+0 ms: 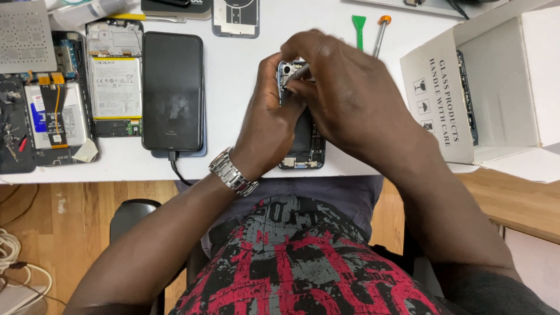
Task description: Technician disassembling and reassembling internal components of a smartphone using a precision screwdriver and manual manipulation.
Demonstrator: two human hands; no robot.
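Two hands meet over an opened phone (303,153) at the white surface's (233,76) near edge: left hand (269,125) fingers clasp its frame, right hand (350,96) fingers pinch a metal tool (298,73). Right of them gapes a white cardboard box (501,87); left lies a black phone (173,90); beyond, a green pry tool (359,26).

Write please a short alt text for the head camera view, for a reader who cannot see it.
Two bare hands work on an opened phone on a white table: the left hand steadies it, the right hand presses a thin metal tool to its top. A black phone lies left.
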